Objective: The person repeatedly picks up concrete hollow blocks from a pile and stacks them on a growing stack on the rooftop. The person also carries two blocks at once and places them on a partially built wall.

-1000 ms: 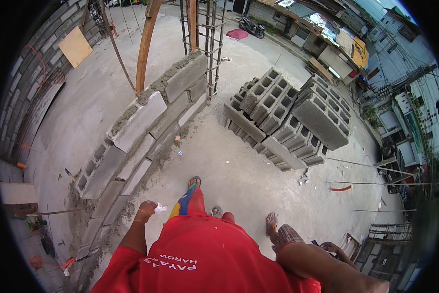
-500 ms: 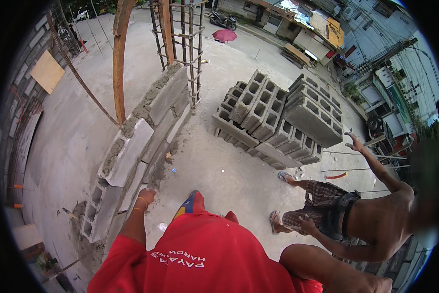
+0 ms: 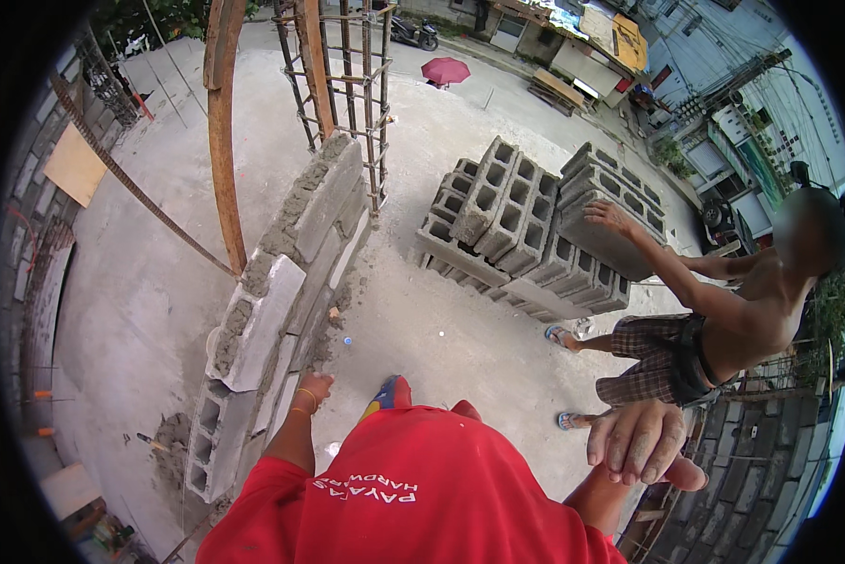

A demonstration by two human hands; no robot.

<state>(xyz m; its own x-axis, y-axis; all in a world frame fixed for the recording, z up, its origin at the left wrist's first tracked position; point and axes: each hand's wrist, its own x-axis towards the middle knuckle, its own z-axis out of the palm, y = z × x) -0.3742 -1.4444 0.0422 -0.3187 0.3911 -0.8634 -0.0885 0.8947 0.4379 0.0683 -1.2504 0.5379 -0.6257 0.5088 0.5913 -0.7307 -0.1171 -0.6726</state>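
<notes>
My left hand (image 3: 315,386), with a yellow band at its wrist, hangs low beside the inner face of a grey hollow-block wall (image 3: 281,338). Its fingers are too small to make out, and I cannot tell whether it touches the wall. My right hand (image 3: 641,440) is raised at the lower right, fingers loosely bent and apart, thumb out to the side, nothing in it. Wet mortar lies along the wall top around a pale-sided block (image 3: 270,324). Further off, a co-worker's hand (image 3: 610,216) is over a stack of hollow blocks (image 3: 512,207).
The shirtless co-worker (image 3: 747,320) stands at the right, beside the stack. A wooden post (image 3: 221,150), a leaning rebar (image 3: 140,188) and a rebar column cage (image 3: 371,103) rise around the wall. A trowel-like tool (image 3: 150,441) lies left of the wall. A red umbrella (image 3: 445,70) is farther back.
My right hand has come up from the lower right edge into plain view. The co-worker has straightened, an arm now reaching over the block stack. My left hand stays by the wall.
</notes>
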